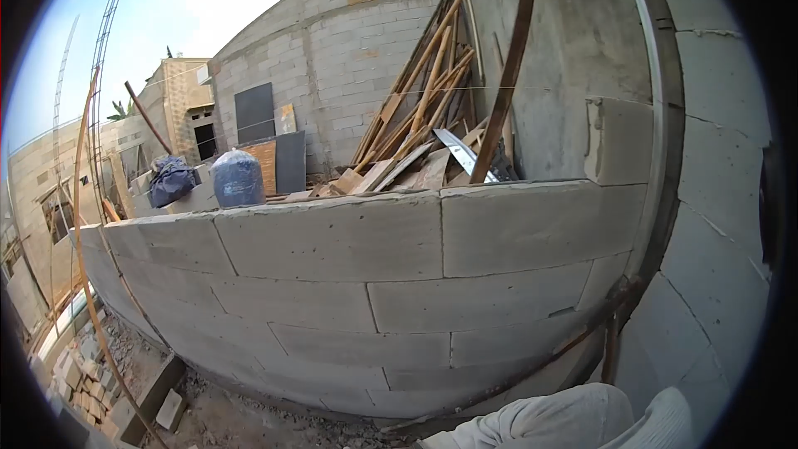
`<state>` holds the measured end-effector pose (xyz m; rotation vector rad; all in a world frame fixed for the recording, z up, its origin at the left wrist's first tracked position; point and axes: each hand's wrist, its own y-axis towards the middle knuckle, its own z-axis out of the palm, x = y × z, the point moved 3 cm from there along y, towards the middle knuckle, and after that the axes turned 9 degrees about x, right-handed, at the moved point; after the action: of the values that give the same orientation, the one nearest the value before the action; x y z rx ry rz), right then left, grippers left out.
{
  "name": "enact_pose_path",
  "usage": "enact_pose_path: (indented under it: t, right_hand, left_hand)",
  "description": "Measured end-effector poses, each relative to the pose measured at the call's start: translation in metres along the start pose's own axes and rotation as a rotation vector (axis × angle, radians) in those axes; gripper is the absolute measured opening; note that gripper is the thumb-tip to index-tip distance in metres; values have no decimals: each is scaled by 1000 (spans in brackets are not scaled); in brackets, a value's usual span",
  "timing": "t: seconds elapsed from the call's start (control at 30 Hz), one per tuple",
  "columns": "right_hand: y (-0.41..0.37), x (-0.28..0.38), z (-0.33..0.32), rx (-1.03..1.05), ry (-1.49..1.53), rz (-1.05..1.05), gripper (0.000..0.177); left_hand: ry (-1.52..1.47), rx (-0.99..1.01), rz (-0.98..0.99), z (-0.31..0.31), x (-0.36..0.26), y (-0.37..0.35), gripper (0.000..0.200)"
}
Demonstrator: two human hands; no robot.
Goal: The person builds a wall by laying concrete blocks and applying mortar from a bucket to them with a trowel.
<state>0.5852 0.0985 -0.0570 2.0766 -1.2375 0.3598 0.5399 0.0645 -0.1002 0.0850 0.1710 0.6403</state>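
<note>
Neither of my hands shows. Pale grey cloth [549, 420], from my own clothing, fills part of the bottom right, with a ribbed piece of fabric [667, 417] beside it; I cannot make out a hand there. In front of me stands a low wall of large grey blocks [332, 241] with thin mortar joints. A single block [619, 141] sits on its top at the right end, against the side wall. A blue, rounded container [238, 179] stands at the wall's top edge, left of centre.
Behind the wall lean many timber poles [424, 91], with a metal straightedge [465, 154] and a dark upright bar [509, 66] nearby. A dark plastic bag [172, 180] lies at left. Rebar [104, 41] rises there. Broken blocks [83, 382] litter the ground below.
</note>
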Motion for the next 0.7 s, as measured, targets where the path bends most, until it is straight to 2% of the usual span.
enact_pose_path:
  t: [0.07, 0.1, 0.17, 0.2, 0.27, 0.3, 0.37, 0.4, 0.47, 0.57, 0.67, 0.7]
  right_hand:
    - [1, -34, 37, -45, -10, -28, 46]
    - [-4, -75, 51, 139, -71, 161, 54]
    - [-17, -144, 61, 43, -99, 342, 49]
    - [-32, -186, 72, -33, -45, 537, 48]
    - [-73, -237, 73, 84, 139, 866, 44]
    - [-99, -268, 81, 64, 228, 896, 42]
    - [-132, -297, 76, 181, 135, 894, 39]
    - [-134, -305, 76, 249, 216, 954, 38]
    - [-144, -310, 70, 362, 356, 1104, 37]
    - [-125, -326, 77, 527, 199, 915, 38]
    - [-80, -332, 88, 484, 102, 744, 37]
    - [-57, -328, 90, 473, 145, 757, 37]
  left_hand:
    - [-80, -49, 56, -35, -31, -18, 85]
    - [-51, -87, 47, -55, -44, -24, 86]
    - [107, -269, -59, -58, -66, -36, 90]
    - [166, -289, -9, -51, -82, -38, 80]
    - [402, -405, 12, -57, -118, -49, 72]
    - [460, -541, 103, -67, -136, -58, 64]
    - [622, -805, 297, -74, -171, -82, 50]
    - [701, -923, 375, -78, -185, -90, 43]
    - [713, -1026, 516, -86, -207, -115, 35]
    - [677, -1164, 634, -86, -222, -140, 29]
    - [638, -1301, 667, -93, -232, -151, 30]
    - [641, -1332, 664, -104, -238, -156, 32]
